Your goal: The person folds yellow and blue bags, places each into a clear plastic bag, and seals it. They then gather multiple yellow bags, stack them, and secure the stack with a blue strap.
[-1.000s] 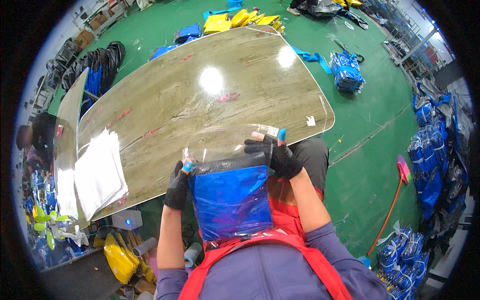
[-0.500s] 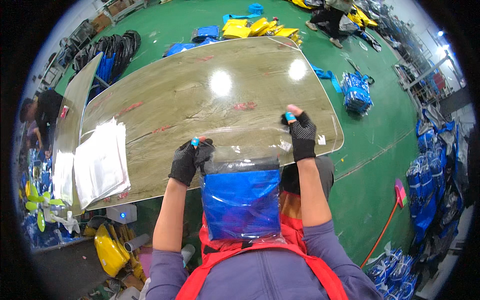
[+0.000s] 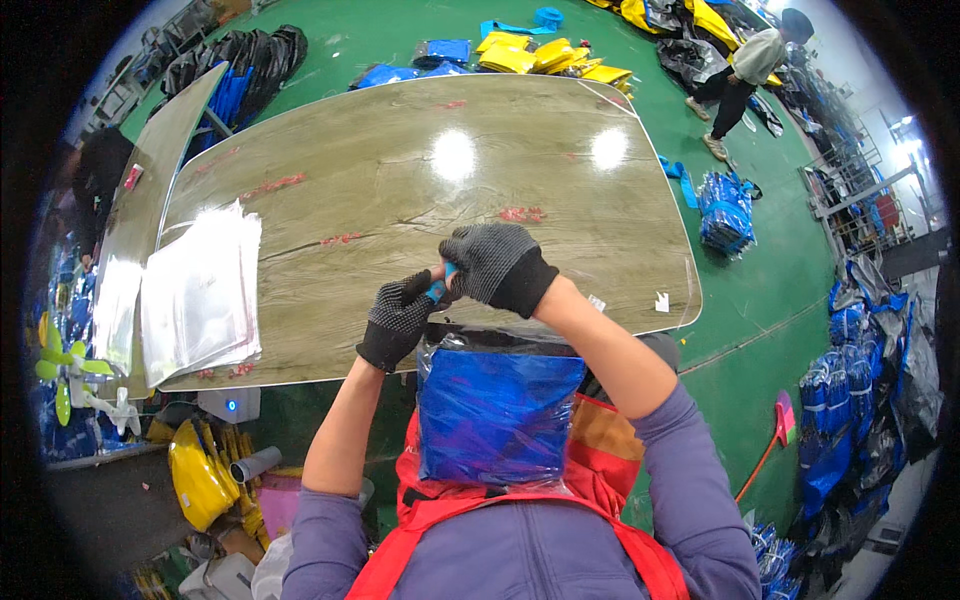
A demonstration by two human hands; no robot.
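Observation:
A clear plastic bag (image 3: 500, 420) with a folded blue item inside rests on my lap, against the table's near edge. The dark upper end of the item shows through the plastic. Over the bag's upper left corner my two hands meet, both in black dotted gloves with bare fingertips and blue wraps on a digit. My left hand (image 3: 398, 318) is closed in a pinch. My right hand (image 3: 495, 262) is closed too, its fingertips against the left ones. What lies between the fingers is hidden.
A wood-patterned table (image 3: 350, 280) spreads ahead, with a stack of clear bags (image 3: 200, 300) at its left. Yellow packs (image 3: 530, 55) and a blue bundle (image 3: 727, 212) lie on the green floor. A person (image 3: 740, 80) walks at the far right; a small green fan (image 3: 75, 365) stands left.
My right hand has moved left from the table's right side to meet my left hand. The left hand has shifted slightly right. The person at the far right has moved further right.

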